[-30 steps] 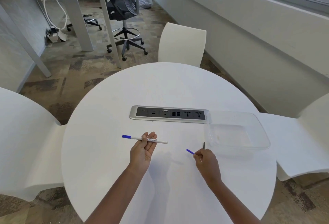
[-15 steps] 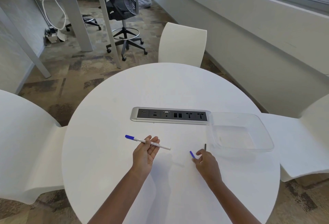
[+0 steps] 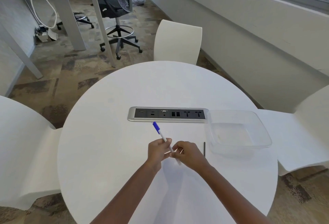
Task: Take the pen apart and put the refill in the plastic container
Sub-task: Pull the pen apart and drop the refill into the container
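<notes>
- Both hands meet at the lower middle of the frame, over the round white table [image 3: 110,152].
- Left hand [image 3: 157,151] has its fingers pinched around the white pen [image 3: 162,137], which tilts up-left with the blue cap [image 3: 156,127] on the far end.
- Right hand [image 3: 188,154] has fingers closed on the pen's near end; can't really tell what part they're gripping.
- A thin dark stick [image 3: 204,149], maybe the refill, lies on the table just right of the right hand.
- The clear plastic container [image 3: 263,134] sits right of that, beside the power strip panel [image 3: 168,114].
</notes>
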`<move>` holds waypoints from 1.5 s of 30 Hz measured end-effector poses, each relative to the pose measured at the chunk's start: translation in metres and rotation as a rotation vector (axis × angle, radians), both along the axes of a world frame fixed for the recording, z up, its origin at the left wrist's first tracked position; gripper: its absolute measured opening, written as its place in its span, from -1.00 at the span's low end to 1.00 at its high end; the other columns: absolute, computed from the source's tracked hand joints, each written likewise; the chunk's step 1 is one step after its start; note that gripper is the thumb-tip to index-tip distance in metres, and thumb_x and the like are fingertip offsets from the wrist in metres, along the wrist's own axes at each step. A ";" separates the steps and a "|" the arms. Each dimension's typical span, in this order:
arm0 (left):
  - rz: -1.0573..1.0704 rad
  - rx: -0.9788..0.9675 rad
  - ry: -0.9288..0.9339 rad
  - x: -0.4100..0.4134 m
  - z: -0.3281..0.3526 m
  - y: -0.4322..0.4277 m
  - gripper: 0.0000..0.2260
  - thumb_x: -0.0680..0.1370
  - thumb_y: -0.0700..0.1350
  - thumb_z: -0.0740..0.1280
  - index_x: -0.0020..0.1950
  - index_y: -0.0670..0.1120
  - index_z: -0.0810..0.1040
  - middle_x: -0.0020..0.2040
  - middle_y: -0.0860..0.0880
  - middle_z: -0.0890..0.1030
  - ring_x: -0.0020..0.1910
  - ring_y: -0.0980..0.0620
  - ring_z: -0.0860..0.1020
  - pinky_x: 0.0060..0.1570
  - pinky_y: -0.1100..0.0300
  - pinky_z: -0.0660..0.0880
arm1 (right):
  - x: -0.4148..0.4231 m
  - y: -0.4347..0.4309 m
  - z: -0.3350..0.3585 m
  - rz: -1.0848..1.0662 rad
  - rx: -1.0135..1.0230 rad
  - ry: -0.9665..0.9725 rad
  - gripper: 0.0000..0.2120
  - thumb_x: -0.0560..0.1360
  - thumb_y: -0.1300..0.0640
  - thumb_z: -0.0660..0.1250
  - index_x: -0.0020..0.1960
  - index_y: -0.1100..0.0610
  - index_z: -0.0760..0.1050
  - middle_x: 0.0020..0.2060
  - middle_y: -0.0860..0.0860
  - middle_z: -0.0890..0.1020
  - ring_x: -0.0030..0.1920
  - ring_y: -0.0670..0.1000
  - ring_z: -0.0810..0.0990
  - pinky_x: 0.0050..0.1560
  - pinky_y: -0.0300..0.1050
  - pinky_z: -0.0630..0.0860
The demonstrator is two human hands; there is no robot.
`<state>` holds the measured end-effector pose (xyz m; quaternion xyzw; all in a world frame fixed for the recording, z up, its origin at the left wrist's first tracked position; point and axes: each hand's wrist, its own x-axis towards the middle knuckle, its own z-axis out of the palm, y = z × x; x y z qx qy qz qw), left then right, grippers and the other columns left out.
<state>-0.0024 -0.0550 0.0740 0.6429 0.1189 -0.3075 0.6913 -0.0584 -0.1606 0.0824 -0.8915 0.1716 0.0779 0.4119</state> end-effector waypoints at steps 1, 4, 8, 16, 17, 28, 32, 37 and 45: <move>-0.023 0.011 -0.015 -0.001 0.000 -0.002 -0.93 0.52 -0.25 0.34 -0.04 -0.22 0.57 -0.24 -0.10 0.58 -0.25 -0.01 0.56 -0.39 0.29 0.58 | 0.000 0.001 -0.001 -0.012 -0.007 -0.004 -0.82 0.42 0.13 0.37 -0.06 0.23 0.55 -0.23 0.11 0.61 -0.24 -0.01 0.50 -0.25 -0.21 0.37; -0.088 0.063 -0.106 -0.002 -0.002 -0.006 -0.87 0.53 -0.21 0.33 -0.21 -0.13 0.57 -0.30 -0.07 0.57 -0.32 0.06 0.55 -0.47 0.36 0.53 | 0.000 0.002 -0.005 -0.014 -0.010 0.002 -0.87 0.44 0.17 0.34 -0.11 0.24 0.54 -0.20 0.17 0.62 -0.24 0.01 0.49 -0.20 -0.16 0.39; -0.195 0.174 -0.255 -0.003 -0.009 -0.006 -0.82 0.59 -0.11 0.23 -0.09 -0.13 0.60 -0.09 -0.11 0.62 -0.09 -0.01 0.58 -0.15 0.25 0.57 | 0.000 -0.004 -0.013 -0.118 0.118 0.004 -0.94 0.46 0.26 0.29 -0.16 0.13 0.46 -0.28 0.10 0.57 -0.42 -0.02 0.51 -0.35 -0.33 0.46; -0.574 1.006 -0.759 0.001 -0.074 0.036 -0.52 0.64 0.06 0.00 0.52 -0.08 0.08 0.55 -0.09 0.04 0.52 -0.07 -0.05 0.46 0.09 -0.04 | -0.002 -0.012 -0.026 -0.356 0.184 -0.073 -0.89 0.52 0.22 0.21 -0.14 0.16 0.50 -0.13 0.18 0.62 -0.21 0.05 0.58 -0.06 -0.12 0.52; -0.615 1.077 -0.773 0.000 -0.078 0.041 -0.50 0.63 0.09 -0.05 0.53 -0.09 0.04 0.55 -0.10 0.01 0.52 -0.10 -0.06 0.46 0.04 -0.05 | -0.002 -0.010 -0.027 -0.344 0.158 -0.087 -0.88 0.52 0.21 0.21 -0.15 0.15 0.50 -0.10 0.20 0.62 -0.21 0.04 0.58 -0.08 -0.13 0.50; -0.715 1.136 -0.860 0.002 -0.088 0.064 -0.29 0.60 0.15 -0.29 0.25 -0.19 0.54 0.27 -0.21 0.54 0.21 -0.21 0.54 0.14 -0.16 0.46 | -0.005 0.008 -0.040 -0.246 -0.004 -0.196 -0.90 0.52 0.19 0.23 0.00 0.19 0.47 0.00 0.06 0.61 -0.17 -0.01 0.58 -0.03 -0.07 0.54; -0.686 1.109 -0.920 0.005 -0.092 0.067 -0.35 0.60 0.16 -0.21 0.31 -0.19 0.49 0.32 -0.21 0.49 0.27 -0.22 0.48 0.29 -0.01 0.12 | -0.007 0.010 -0.040 -0.229 -0.044 -0.224 -0.89 0.53 0.19 0.22 -0.01 0.20 0.47 -0.01 0.07 0.60 -0.13 0.01 0.58 -0.01 -0.03 0.56; -0.652 1.095 -0.965 0.005 -0.096 0.067 -0.48 0.50 0.07 0.06 0.32 -0.19 0.48 0.34 -0.21 0.47 0.29 -0.23 0.46 0.29 0.00 0.09 | -0.010 0.008 -0.036 -0.247 -0.104 -0.369 -0.93 0.53 0.21 0.22 -0.04 0.19 0.47 -0.09 -0.05 0.54 -0.26 -0.19 0.54 -0.21 -0.35 0.41; -0.612 1.100 -0.995 0.004 -0.101 0.067 -0.48 0.51 0.07 0.04 0.34 -0.17 0.46 0.36 -0.19 0.45 0.31 -0.21 0.43 0.33 -0.02 0.10 | -0.009 0.006 -0.042 -0.228 -0.116 -0.305 -0.90 0.53 0.22 0.21 -0.02 0.23 0.47 0.00 0.07 0.60 -0.20 -0.06 0.54 -0.10 -0.16 0.50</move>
